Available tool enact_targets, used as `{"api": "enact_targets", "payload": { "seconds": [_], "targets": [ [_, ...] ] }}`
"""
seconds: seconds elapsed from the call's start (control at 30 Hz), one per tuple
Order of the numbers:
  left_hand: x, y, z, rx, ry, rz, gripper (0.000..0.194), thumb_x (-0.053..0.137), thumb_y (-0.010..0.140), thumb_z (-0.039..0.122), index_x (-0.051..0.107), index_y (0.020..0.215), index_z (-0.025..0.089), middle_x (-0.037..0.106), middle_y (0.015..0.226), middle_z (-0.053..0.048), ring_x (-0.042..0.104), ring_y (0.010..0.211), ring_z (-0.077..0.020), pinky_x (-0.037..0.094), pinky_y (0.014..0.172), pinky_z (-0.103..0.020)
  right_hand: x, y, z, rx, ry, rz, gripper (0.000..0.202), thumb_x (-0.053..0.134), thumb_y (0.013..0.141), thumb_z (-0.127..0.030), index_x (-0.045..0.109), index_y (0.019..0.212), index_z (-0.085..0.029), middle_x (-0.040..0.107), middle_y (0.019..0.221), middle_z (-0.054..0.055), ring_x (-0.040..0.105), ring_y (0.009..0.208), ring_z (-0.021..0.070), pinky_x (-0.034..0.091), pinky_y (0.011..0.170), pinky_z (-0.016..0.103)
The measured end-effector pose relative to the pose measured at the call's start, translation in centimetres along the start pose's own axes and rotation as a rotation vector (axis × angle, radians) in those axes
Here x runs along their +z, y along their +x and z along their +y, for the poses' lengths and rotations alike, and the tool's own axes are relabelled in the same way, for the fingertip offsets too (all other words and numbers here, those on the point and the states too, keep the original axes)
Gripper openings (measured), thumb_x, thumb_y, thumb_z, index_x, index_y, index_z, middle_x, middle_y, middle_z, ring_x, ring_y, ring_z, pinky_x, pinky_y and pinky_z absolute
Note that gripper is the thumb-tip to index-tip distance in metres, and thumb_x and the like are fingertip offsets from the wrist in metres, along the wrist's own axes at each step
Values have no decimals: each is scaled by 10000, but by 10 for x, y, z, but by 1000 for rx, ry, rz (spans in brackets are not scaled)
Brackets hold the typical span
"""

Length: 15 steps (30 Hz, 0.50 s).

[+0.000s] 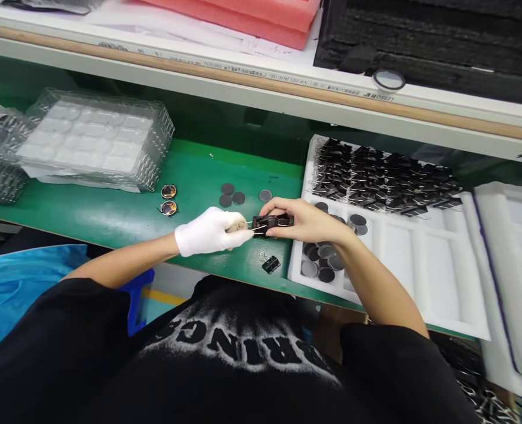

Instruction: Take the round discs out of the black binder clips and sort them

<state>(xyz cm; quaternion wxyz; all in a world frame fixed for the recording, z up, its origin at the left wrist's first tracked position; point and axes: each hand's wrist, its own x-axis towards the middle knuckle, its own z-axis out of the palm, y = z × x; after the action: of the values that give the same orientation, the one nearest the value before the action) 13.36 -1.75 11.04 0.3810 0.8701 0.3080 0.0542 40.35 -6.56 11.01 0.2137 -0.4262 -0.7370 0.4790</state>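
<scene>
My left hand (pixel 217 231), in a white glove with bare fingertips, pinches the wire handle end of a black binder clip (pixel 261 226). From the other side my right hand (pixel 305 221), bare, has its fingers closed around the same clip. Whether a disc sits inside the clip's jaws is hidden by the fingers. Just below the hands a second binder clip (pixel 270 263) lies on the green bench (pixel 199 235). Beyond them, a grey disc (pixel 265 195) and several dark discs (pixel 238 198) rest flat.
A white foam tray (pixel 438 277) at right holds rows of binder clips (pixel 385 174) and loose discs (pixel 326 275). Two small round parts (pixel 168 208) lie left of the hands. Clear plastic trays (pixel 93 138) are stacked at left. A shelf edge (pixel 252 76) crosses above the bench.
</scene>
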Motion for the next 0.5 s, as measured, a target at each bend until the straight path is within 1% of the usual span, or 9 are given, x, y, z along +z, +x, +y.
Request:
{"api": "enact_targets", "payload": {
  "seconds": [0.07,0.1,0.17,0.23,0.27,0.33,0.4,0.47,0.5],
  "targets": [
    [-1,1,-1,-3,13,-1,292,583,952,454,702,926,189,693,644,34,599,586,-127,419,627,-269,2,-3,-3,-20,-75,45,329,745,940,-394,647,1208,-231,824,992,28,764,879,227,523,762,315],
    [-1,2,-1,-16,-31,-5,315,563,966,469,703,983,188,728,710,14,638,638,-141,437,647,-274,4,-5,-3,-38,-146,94,352,731,957,-389,642,1258,-229,826,1029,39,768,901,233,527,775,325],
    [2,6,1,-96,-256,-46,441,447,1025,543,693,1045,177,782,841,-43,710,734,-170,475,661,-285,8,-11,-3,-103,-357,216,412,672,1012,-352,600,1398,-227,825,1110,66,770,949,245,524,813,360],
    [8,12,4,-204,-541,-107,603,311,1057,631,676,950,163,781,838,-88,727,707,-180,477,607,-285,13,-18,-1,-181,-589,314,420,567,1074,-266,559,1494,-246,821,1170,79,767,1014,252,502,846,397],
    [11,15,6,-229,-641,-129,641,297,1053,665,655,872,165,761,786,-89,711,658,-174,463,575,-280,15,-22,1,-211,-685,348,417,520,1090,-221,566,1501,-272,819,1189,73,764,1057,252,487,871,415],
    [16,21,12,-196,-691,-107,599,396,1034,677,607,783,176,713,712,-58,670,610,-152,451,566,-269,20,-31,4,-209,-803,443,424,499,1098,-191,590,1484,-340,804,1252,53,739,1183,266,447,974,469],
    [18,26,18,-107,-620,-4,496,497,1027,597,582,764,185,693,708,-25,658,644,-137,482,639,-265,22,-43,5,-148,-814,592,462,618,1067,-319,548,1521,-370,743,1385,73,670,1321,335,368,1103,567],
    [18,31,23,-59,-546,59,407,525,1026,517,584,790,191,700,734,-9,669,693,-142,510,720,-278,20,-55,4,-73,-687,689,798,786,937,-511,413,1623,-348,633,1526,136,595,1403,412,316,1169,650],
    [18,34,25,-48,-519,62,377,529,1023,496,590,807,194,701,740,-4,675,708,-148,517,743,-286,18,-60,3,-42,-568,695,970,840,865,-571,341,1661,-330,584,1569,162,577,1417,425,333,1180,660]
  ]
}}
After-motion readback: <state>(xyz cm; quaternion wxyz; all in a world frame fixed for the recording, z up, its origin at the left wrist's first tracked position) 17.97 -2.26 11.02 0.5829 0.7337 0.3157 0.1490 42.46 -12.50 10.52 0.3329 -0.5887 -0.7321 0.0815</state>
